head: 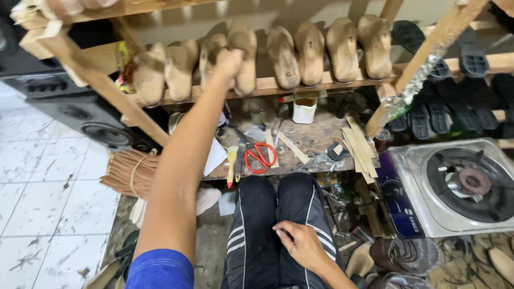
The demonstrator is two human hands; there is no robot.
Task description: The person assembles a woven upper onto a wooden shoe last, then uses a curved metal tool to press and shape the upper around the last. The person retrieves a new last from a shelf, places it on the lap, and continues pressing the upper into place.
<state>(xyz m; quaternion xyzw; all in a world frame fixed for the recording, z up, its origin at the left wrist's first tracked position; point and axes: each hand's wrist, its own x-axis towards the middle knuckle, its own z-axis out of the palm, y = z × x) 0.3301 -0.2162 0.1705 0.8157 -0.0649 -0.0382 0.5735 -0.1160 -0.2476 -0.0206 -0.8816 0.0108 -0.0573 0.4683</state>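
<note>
My left hand point(229, 61) reaches up to the wooden shelf point(278, 83) and closes around a wooden shoe last point(243, 56) in a row of several lasts. My left arm stretches from the lower left across the view. My right hand point(301, 243) rests on my right knee, fingers loosely bent, holding nothing. I sit with both legs in black striped trousers point(273, 225) in front of a low, cluttered workbench point(305, 142).
Red-handled scissors point(261, 156), a brush, wood strips point(357, 144) and a white cup point(304, 111) lie on the bench. A single-burner gas stove point(455, 184) stands at right. Black soles point(455, 107) fill the right rack. A speaker point(93, 120) and rolled material point(128, 171) are at left.
</note>
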